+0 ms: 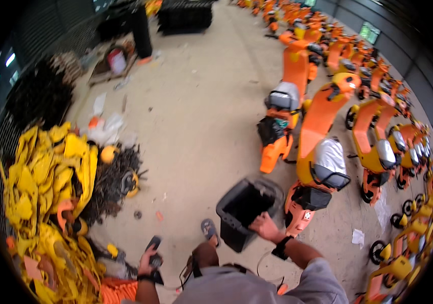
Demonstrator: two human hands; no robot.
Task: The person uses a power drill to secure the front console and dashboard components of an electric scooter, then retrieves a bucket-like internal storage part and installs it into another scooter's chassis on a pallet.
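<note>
My right hand is closed on the near rim of a black plastic bin. Tilted with its open mouth up, the bin hangs in front of me, and its inside is too dark to make out. At lower left, my left hand is wrapped round a dark elongated handheld object whose exact kind I cannot tell. An orange and yellow scooter with a silver-covered seat stands just beyond the bin on the right.
Rows of similar scooters fill the right side. On the left lie a heap of yellow plastic panels and dark scrap strips. A black pile and a pallet stand farther back. White paper lies at right.
</note>
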